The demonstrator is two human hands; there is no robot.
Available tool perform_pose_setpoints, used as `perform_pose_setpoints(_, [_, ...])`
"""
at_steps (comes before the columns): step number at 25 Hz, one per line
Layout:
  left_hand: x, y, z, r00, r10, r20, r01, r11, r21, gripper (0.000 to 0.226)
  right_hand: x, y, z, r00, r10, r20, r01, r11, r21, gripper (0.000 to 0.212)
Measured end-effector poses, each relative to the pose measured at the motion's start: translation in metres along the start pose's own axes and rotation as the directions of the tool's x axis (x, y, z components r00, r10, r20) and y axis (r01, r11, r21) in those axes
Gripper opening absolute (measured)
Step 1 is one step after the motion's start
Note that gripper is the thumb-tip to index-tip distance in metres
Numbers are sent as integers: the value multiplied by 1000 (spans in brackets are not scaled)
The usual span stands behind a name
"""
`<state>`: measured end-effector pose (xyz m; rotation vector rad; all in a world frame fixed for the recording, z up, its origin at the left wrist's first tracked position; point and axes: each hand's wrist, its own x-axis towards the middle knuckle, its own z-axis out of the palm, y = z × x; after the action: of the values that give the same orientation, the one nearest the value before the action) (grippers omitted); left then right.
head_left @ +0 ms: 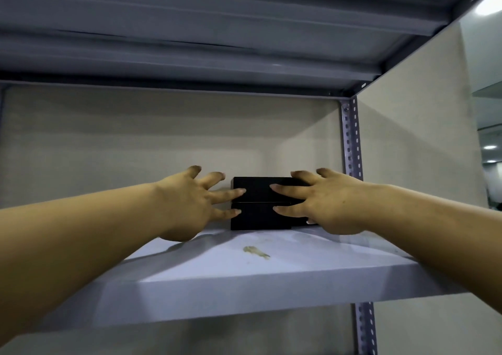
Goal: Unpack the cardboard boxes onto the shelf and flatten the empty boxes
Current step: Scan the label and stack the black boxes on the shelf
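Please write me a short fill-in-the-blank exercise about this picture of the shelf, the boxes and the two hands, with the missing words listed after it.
1. The two boxes on the shelf are ____ in colour.
2. The boxes are stacked one on ____ of the other.
3. The left hand and the right hand both have their fingers spread and ____, not curled.
4. The yellowish stain lies on the shelf in ____ of the boxes.

Missing words: black; top; straight; front

shelf board [271,276] open in front – black boxes [258,208] block back, upright post [352,142] bounds right.
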<state>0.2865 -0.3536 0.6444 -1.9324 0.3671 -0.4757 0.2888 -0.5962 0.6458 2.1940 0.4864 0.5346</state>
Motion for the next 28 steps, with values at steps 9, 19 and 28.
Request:
perform_pose_setpoints(9, [22, 0, 4, 997, 7, 72, -3, 999, -54, 66, 23, 0, 4, 998, 18, 63, -15, 999, -45, 69])
perform_pose_setpoints(19, [16, 2, -2, 997, -43, -70, 25, 969, -246, 58, 10, -4, -5, 975, 77, -208, -45, 988, 151, 44])
perform_pose_setpoints(28, [-32, 13, -29, 804, -490, -338, 59, 631, -773, 35, -36, -24, -15, 699, 514, -498, -49, 728, 683, 23])
